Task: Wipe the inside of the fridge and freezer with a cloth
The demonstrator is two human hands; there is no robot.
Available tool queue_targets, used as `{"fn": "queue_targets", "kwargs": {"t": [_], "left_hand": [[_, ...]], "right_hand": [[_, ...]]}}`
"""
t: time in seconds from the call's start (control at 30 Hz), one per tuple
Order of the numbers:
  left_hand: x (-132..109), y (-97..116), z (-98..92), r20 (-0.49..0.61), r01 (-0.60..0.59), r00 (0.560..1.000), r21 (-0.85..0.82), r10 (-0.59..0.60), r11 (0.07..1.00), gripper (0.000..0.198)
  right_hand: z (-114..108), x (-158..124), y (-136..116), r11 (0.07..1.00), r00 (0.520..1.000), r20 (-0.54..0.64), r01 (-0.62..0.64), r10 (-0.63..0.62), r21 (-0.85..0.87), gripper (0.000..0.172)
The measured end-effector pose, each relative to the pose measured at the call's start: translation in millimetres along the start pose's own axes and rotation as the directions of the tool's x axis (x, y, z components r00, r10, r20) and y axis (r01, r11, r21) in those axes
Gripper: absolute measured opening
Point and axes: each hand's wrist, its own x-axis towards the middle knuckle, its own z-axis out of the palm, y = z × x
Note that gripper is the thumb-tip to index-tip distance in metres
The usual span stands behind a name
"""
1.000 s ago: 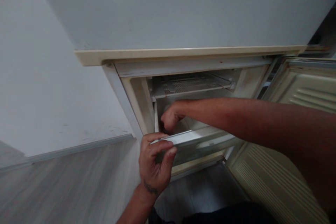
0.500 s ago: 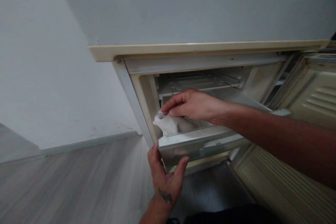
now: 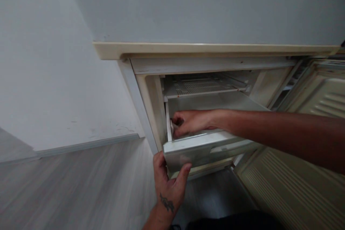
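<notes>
A freezer drawer (image 3: 199, 152) is pulled partway out of the freezer compartment. My left hand (image 3: 169, 183) grips its front left corner from below, with the thumb on the front panel. Inside the drawer, my right hand (image 3: 188, 122) is closed on a white cloth (image 3: 174, 128) at the inner left wall. Most of the cloth is hidden by the fingers and the drawer front. On the drawer's front panel there is a recessed handle.
Above the drawer lies a slotted shelf (image 3: 202, 85). The freezer door (image 3: 309, 122) stands open on the right. The closed upper door (image 3: 205, 10) overhangs the compartment. A white wall (image 3: 67, 90) and grey wood-look floor (image 3: 94, 187) lie to the left.
My right hand has moved down into the drawer, taking the white cloth off the drawer's left rim to the inside. My left hand keeps its hold on the corner.
</notes>
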Motion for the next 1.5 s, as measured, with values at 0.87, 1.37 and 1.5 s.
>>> {"fn": "queue_targets", "kwargs": {"t": [0.87,1.37,1.5], "left_hand": [[0.5,-2.0,3.7,-0.035,-0.112,0.993,0.054,0.114,0.992,0.059],[8.1,3.6,-2.6,0.016,-0.063,0.998,0.076,0.062,0.995,0.053],[8.9,6.2,-4.2,0.005,-0.064,0.998,0.116,0.064,0.991,0.054]], "right_hand": [[-76.8,32.2,133.0,0.716,0.957,-0.243,-0.281,0.158,-0.639,0.088],[-33.6,74.2,104.4,0.762,0.986,-0.169,-0.122,0.018,-0.636,0.092],[-17.2,77.6,87.2,0.782,0.994,-0.050,0.049,-0.102,-0.621,0.088]]}}
